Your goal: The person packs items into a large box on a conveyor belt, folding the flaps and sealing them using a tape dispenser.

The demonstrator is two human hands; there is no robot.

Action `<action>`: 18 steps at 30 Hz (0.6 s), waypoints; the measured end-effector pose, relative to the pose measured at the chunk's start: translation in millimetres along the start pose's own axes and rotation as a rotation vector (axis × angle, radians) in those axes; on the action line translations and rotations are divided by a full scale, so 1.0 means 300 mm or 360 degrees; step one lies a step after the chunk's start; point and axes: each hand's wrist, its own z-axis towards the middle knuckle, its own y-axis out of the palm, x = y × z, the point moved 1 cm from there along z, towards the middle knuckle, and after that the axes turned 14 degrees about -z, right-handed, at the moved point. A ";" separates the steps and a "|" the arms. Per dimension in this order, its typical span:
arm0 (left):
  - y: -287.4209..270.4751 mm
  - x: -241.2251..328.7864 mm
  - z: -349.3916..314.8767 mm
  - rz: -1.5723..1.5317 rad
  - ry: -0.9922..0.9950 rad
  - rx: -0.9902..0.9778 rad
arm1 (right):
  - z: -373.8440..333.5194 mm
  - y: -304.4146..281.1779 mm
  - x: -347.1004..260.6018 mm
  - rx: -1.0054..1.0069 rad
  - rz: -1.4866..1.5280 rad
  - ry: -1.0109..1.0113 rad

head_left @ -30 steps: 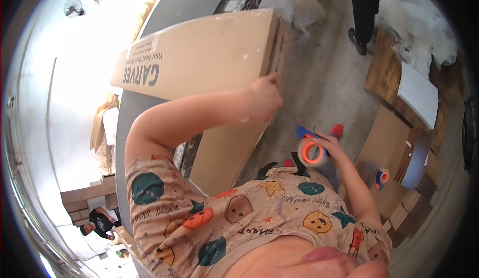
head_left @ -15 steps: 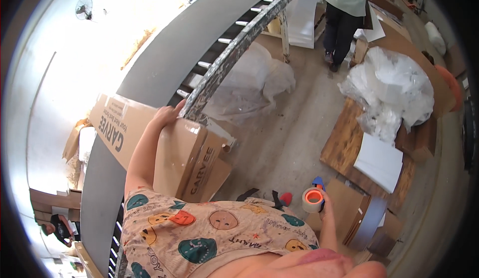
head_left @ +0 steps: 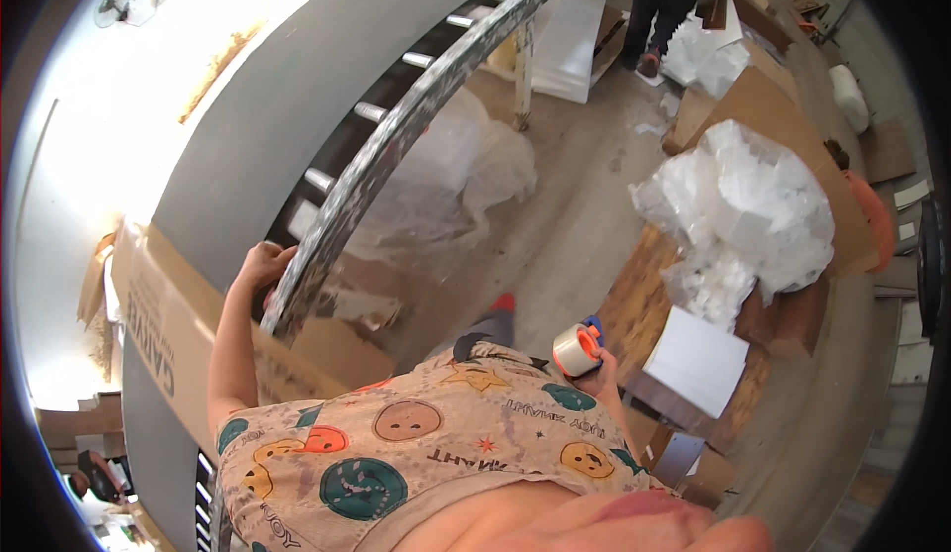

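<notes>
Head-worn fisheye, looking steeply down, edges warped

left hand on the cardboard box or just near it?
Touching. The head view shows the left hand resting on the top edge of the cardboard box, fingers against it beside the metal rail.

big box [head_left: 163,329]: long brown cardboard carton with dark print on its side, lower left, lying against the grey roller rack
flat cardboard [head_left: 773,106]: plain brown sheets on the floor, upper right, partly under a heap of white plastic wrap
small cartons [head_left: 698,468]: brown, open, bottom right beside the wooden pallet
labels, screens: none that I can spot
</notes>
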 end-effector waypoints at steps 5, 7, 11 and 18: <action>0.320 0.547 0.480 0.0167 0.0726 -0.0236 | 0.077 0.097 -0.373 0.0268 0.0084 -0.0071; 0.503 0.809 0.600 0.0153 0.0863 -0.0395 | 0.115 0.109 -0.500 0.0314 0.0000 -0.0164; 1.000 1.326 0.682 -0.0129 0.1515 -0.0923 | 0.201 -0.001 -0.655 0.0261 0.0285 -0.0349; 1.366 1.883 0.760 0.0245 0.1852 -0.1414 | 0.476 -0.082 -1.133 0.0337 0.0143 -0.0532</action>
